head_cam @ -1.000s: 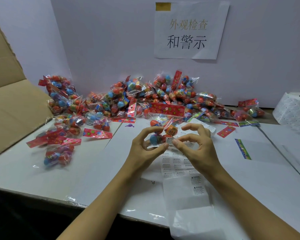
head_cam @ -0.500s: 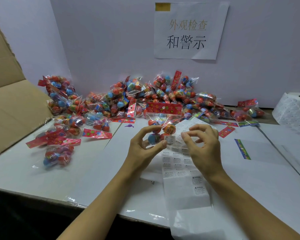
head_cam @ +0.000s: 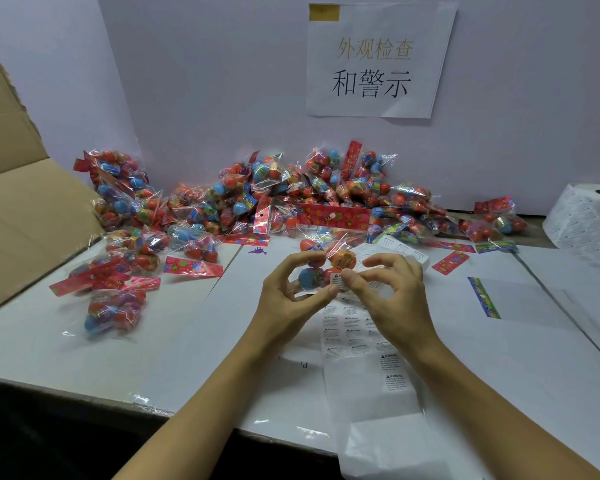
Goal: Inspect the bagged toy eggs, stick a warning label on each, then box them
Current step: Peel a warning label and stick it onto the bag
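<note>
My left hand (head_cam: 288,292) holds a clear bag of toy eggs (head_cam: 321,268) with a red header card, just above the table. A small white warning label (head_cam: 336,280) sits on the bag's lower front. My right hand (head_cam: 392,292) presses its thumb against that label. A strip of warning labels (head_cam: 354,337) lies under my hands and runs toward the table's front edge. A big heap of bagged eggs (head_cam: 291,199) lies along the back wall. An open cardboard box (head_cam: 21,209) stands at the left.
Several bags (head_cam: 115,306) lie apart at the left near the box. A roll of labels (head_cam: 589,216) stands at the far right. Loose header cards (head_cam: 451,263) and an empty flat bag (head_cam: 520,299) lie on the right. A paper sign (head_cam: 374,60) hangs on the wall.
My right hand drew back from the bag half a second ago, then came in again; its thumb now presses the label on the bag. The left hand has kept the bag nearly still.
</note>
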A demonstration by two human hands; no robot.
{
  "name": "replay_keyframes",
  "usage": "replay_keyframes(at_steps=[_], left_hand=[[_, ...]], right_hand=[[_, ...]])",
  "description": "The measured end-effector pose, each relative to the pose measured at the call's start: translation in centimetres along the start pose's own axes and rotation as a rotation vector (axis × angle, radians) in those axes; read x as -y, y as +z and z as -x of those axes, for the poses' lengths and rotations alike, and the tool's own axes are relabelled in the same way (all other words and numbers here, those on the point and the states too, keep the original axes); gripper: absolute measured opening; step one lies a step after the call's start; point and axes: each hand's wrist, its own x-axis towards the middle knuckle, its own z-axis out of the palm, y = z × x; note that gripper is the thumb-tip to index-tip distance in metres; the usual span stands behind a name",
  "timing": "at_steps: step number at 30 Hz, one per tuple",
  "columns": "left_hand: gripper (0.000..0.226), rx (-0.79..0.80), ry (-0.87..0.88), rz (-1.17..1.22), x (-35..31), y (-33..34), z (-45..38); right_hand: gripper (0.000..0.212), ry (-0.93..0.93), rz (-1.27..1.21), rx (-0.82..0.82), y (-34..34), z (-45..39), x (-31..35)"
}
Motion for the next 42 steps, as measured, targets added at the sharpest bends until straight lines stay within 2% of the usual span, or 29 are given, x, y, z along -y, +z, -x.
replay_keyframes(at_steps=[6, 10, 16, 22, 30, 36, 39, 42], left_hand=[[0.045, -0.009, -0.006, 0.002, 0.2, 0.09, -0.04], [0.043, -0.013, -0.017, 0.026, 0.31, 0.08, -0.13], [0.038, -0.015, -0.085, 0.129, 0.46, 0.13, -0.2], [0.03, -0.091, -0.087, 0.108, 0.56, 0.13, -0.2], [0.022, -0.132, -0.127, 0.176, 0.56, 0.17, -0.37], [0.025, -0.137, -0.169, 0.186, 0.34, 0.14, -0.4], [0.031, -0.133, -0.179, 0.195, 0.3, 0.17, -0.39], [0.025, -0.122, -0.19, 0.215, 0.48, 0.06, -0.44]], right_hand=[[0.037, 0.006, -0.039, 0.005, 0.12, -0.01, -0.25], [0.017, 0.0, -0.054, 0.011, 0.15, -0.1, -0.52], [0.018, 0.001, -0.104, 0.044, 0.14, -0.18, -0.63], [0.035, -0.07, -0.048, 0.08, 0.32, 0.37, -0.31], [0.024, -0.094, -0.049, 0.122, 0.18, 0.41, -0.01], [0.008, -0.078, -0.047, 0.141, 0.1, 0.32, -0.12], [0.007, -0.079, -0.051, 0.152, -0.06, 0.31, -0.21], [0.009, -0.073, -0.056, 0.149, -0.22, 0.21, -0.32]])
